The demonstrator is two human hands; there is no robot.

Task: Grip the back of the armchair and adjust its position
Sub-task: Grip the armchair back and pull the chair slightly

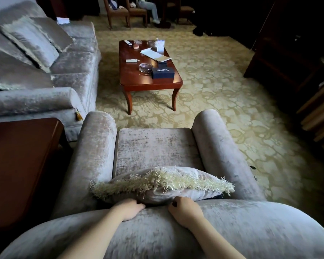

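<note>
I stand behind a grey velvet armchair [157, 146] and look down over its rounded back [241, 227]. My left hand [128, 209] and my right hand [184, 210] both lie on the top of the back, fingers curled over its front edge and gripping it. Their fingertips are hidden behind the edge. A fringed grey cushion [163, 184] leans against the backrest just beyond my hands, on the seat between the two rolled armrests.
A dark wooden side table [21, 161] stands close against the armchair's left. A grey sofa [45, 71] sits at the left. A wooden coffee table [150, 83] with small items stands ahead on the patterned carpet. Dark cabinets [288, 53] line the right. A person sits far back.
</note>
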